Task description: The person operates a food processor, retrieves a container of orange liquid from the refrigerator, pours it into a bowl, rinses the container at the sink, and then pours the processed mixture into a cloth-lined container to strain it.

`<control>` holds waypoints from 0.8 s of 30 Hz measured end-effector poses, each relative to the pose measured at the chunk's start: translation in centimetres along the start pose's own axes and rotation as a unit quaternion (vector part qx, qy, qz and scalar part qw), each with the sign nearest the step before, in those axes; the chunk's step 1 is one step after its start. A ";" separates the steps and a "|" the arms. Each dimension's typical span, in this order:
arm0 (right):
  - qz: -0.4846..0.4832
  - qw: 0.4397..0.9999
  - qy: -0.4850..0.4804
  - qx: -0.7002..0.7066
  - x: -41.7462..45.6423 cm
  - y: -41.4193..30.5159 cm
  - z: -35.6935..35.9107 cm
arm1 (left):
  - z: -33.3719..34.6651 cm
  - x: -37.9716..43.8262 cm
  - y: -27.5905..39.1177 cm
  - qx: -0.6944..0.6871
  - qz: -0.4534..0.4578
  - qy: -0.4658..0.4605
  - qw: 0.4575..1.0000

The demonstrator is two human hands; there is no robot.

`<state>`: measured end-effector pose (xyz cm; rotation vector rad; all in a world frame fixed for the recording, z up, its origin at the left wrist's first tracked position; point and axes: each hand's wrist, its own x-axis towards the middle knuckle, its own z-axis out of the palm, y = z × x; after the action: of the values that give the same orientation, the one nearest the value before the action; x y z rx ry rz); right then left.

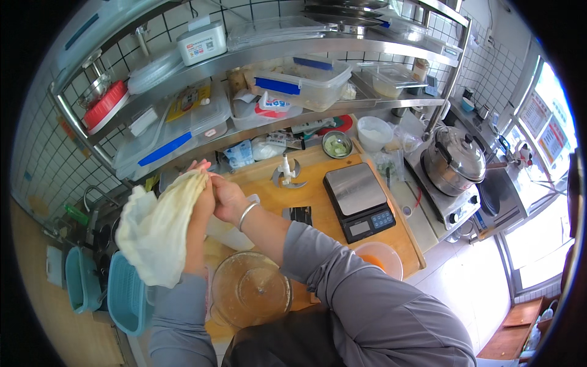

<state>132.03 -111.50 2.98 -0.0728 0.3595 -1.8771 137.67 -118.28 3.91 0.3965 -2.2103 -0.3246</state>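
Up at the left, over the board's edge, my left hand and my right hand meet on a thin cream cloth. Its gathered top lies over my left hand, hiding part of it, and the rest hangs loosely beside my left forearm. Pink fingertips show above the fold. My right hand presses close against the left, a silver bangle on its wrist. Beneath my arms are a translucent white container, partly covered, and a clear round bowl with pale residue.
The wooden board carries a chopper blade with curved metal edges and a digital scale. A bowl with orange contents sits near my right arm. Steel shelving overhangs the back. A lidded pot stands on a cooker, right.
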 end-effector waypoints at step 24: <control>0.001 0.957 0.041 -0.287 0.3 -1.9 3.1 | -0.8 1.6 2.1 -0.217 -0.191 -0.044 0.956</control>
<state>130.84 -111.89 6.43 -0.3852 0.9546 -1.7226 136.99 -117.07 6.33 0.5702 -2.0593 -1.0330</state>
